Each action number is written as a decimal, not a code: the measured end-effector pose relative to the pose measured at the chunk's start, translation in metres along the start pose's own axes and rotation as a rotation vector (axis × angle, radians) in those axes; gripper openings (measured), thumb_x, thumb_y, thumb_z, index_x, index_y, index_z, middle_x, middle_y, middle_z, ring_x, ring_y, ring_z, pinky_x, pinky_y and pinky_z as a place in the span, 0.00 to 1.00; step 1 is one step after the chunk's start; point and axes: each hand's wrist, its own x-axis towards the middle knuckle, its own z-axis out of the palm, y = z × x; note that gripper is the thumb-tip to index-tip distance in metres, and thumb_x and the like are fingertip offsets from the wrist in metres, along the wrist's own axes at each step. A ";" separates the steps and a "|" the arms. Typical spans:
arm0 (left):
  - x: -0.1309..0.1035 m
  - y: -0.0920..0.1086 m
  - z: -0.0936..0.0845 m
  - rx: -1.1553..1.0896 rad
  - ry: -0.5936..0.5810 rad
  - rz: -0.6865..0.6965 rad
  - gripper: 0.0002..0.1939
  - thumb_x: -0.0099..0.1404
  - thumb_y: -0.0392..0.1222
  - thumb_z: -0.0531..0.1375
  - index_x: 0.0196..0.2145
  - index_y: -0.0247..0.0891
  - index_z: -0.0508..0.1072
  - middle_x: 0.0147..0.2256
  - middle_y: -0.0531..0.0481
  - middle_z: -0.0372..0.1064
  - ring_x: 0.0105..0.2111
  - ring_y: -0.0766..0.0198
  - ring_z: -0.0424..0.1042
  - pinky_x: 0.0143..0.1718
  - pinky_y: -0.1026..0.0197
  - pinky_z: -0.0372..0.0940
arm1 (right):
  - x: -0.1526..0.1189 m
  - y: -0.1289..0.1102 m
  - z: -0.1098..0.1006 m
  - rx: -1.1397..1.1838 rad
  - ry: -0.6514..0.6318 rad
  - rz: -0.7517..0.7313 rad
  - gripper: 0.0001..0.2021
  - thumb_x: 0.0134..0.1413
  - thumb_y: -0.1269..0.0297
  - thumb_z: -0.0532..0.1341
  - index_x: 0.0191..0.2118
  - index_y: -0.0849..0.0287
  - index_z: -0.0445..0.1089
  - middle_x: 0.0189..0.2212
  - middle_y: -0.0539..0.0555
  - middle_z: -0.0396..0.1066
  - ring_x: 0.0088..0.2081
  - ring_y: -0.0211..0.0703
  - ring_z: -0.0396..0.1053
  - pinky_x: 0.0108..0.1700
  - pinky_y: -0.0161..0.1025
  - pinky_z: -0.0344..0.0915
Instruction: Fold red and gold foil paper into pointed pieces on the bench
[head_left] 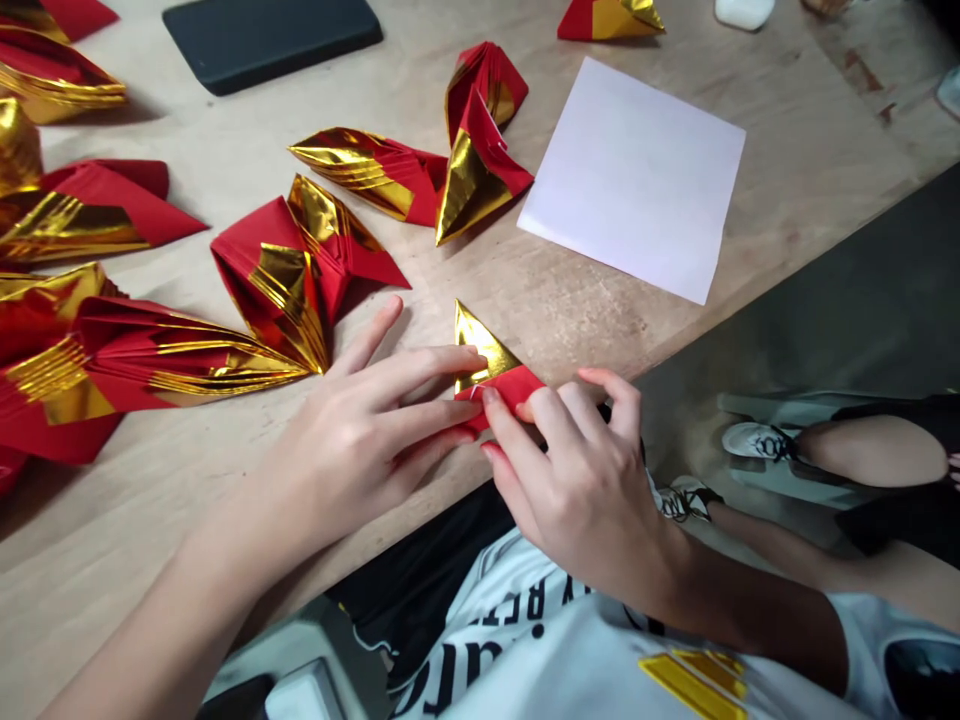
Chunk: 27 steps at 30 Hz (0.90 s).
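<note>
A small red and gold paper triangle [487, 340], folded with a shiny gold tip, lies at the table's front edge between my hands. My left hand [375, 420] holds it down from the left, with its fingertips on the gold and red faces and the index finger raised away. From the right, my right hand [577, 450] has its fingers curled and pinched on the red lower part. The fingers hide the paper's lower edge. Beside my left hand sit folded red and gold paper pieces [281, 265], their pleats stacked together.
Several more folded pieces [97, 210] spread over the left of the wooden table [585, 310]. A white square sheet [637, 180] lies to the right. A dark phone [270, 40] and a white case [744, 12] are at the back. Another person's legs [877, 450] show beyond the table edge.
</note>
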 end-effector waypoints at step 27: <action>-0.005 -0.002 0.001 0.071 0.024 0.035 0.20 0.69 0.46 0.65 0.55 0.36 0.74 0.59 0.40 0.73 0.59 0.50 0.74 0.69 0.38 0.62 | -0.009 0.003 0.010 0.016 0.063 -0.018 0.17 0.67 0.74 0.57 0.57 0.64 0.74 0.34 0.55 0.70 0.38 0.46 0.63 0.62 0.57 0.56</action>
